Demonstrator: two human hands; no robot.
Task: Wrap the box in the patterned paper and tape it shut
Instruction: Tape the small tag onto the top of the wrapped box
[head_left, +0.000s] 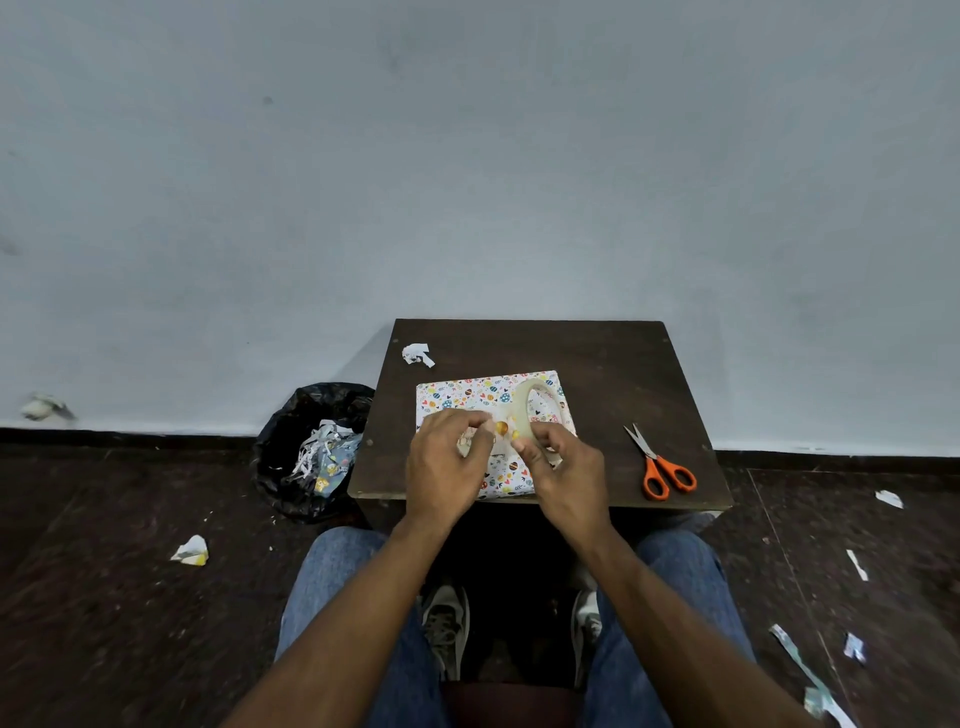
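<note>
A black bin stuffed with paper offcuts stands on the floor just left of a small dark table, where a person seated over it works on a box already covered in patterned paper. A crumpled scrap lies near the table's far left corner. The left hand, fingers curled, appears to pinch the free end of clear tape just above the box's top face; whether the strip is pulled clear or only being picked at is too small to tell. The right hand grasps the tape roll, held upright over the right half of the box. Orange-handled scissors lie on the table near its right edge, apart from both hands.

The risks from here look plain: with both hands busy on the tape, nothing presses the paper seam down, so the flap could spring open before tape lands. A strip drawn out unsupported may curl and stick to itself or to the fingers. Cutting calls for the scissors, which means freeing a hand and possibly dropping the roll.
</note>
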